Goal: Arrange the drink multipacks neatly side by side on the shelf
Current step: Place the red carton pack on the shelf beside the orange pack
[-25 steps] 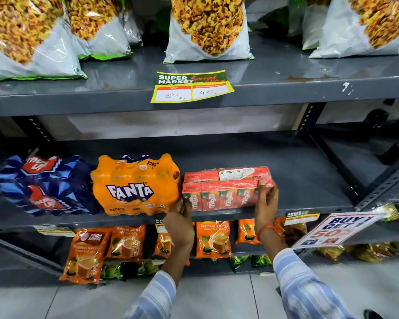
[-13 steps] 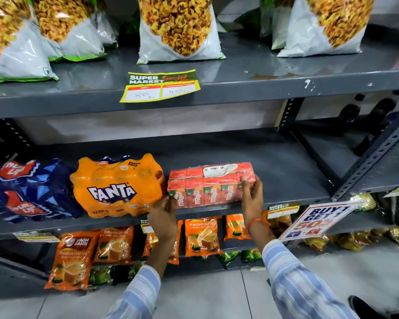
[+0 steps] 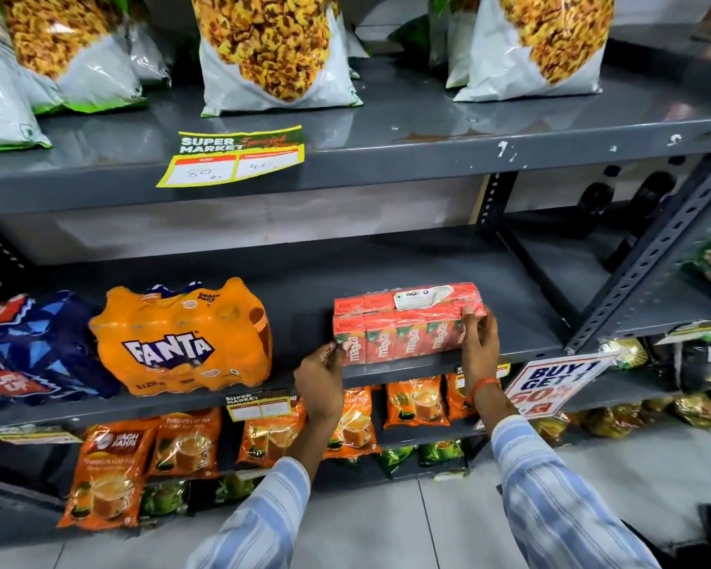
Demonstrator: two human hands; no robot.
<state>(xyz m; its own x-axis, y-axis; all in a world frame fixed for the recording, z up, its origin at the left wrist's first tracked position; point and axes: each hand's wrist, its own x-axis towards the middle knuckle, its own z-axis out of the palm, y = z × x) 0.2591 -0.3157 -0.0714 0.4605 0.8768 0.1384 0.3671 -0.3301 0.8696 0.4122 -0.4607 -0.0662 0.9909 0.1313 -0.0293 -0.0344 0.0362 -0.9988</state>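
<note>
A red Maaza multipack (image 3: 403,328) of small cartons rests on the grey middle shelf (image 3: 522,349), near its front edge. My left hand (image 3: 321,381) grips its lower left corner and my right hand (image 3: 479,338) clasps its right end. To the left stands an orange Fanta multipack (image 3: 181,338), a hand's width away from the red pack. Further left, a blue Thums Up multipack (image 3: 38,351) lies partly cut off by the frame edge.
Large snack bags (image 3: 271,51) line the top shelf above a yellow price tag (image 3: 232,156). Orange tea pouches (image 3: 116,470) hang on the lower shelf. A "Buy 1 Get 1" sign (image 3: 551,388) juts out at the right. A slotted steel upright (image 3: 649,256) bounds the shelf.
The red pack, held in both hands, now sits apart from the Fanta pack, where earlier it touched it. My view has shifted left and closer.
</note>
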